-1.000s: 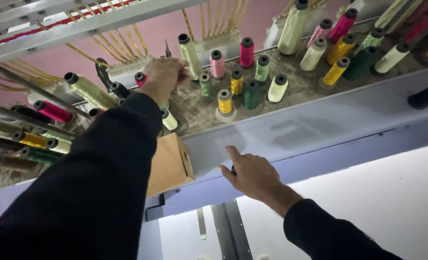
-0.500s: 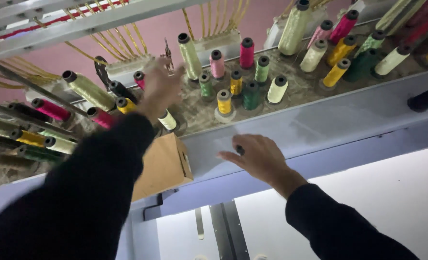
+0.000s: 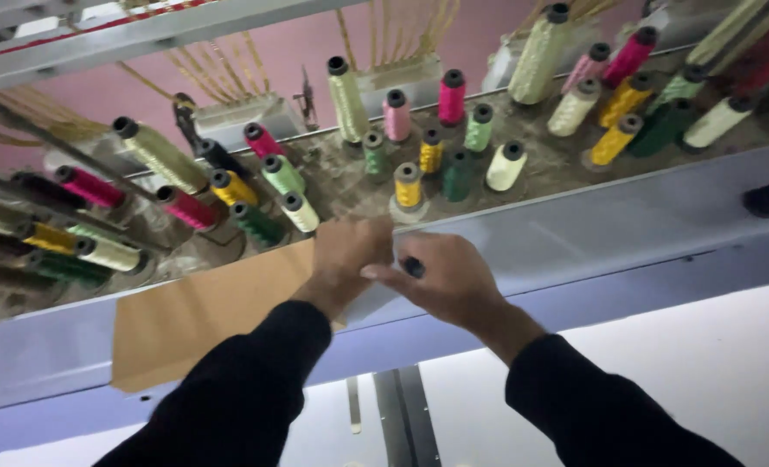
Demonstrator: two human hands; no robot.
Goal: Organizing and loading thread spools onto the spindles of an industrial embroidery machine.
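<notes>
My left hand and my right hand meet in front of the pale grey edge of a shelf. Both arms wear black sleeves. My right hand pinches a small dark round piece between thumb and fingers. My left hand is curled with its back toward me, touching the right hand's fingertips; what it holds is hidden. Just above the hands, a yellow thread spool and a pale green one stand on the dusty shelf top.
Several thread cones in pink, green, yellow and cream crowd the shelf. A brown cardboard sheet hangs over the edge at left. Tan threads rise to a metal rail. A white surface lies below.
My left hand came down from the spools on the shelf to the shelf edge. My right hand moved up and left to meet it.
</notes>
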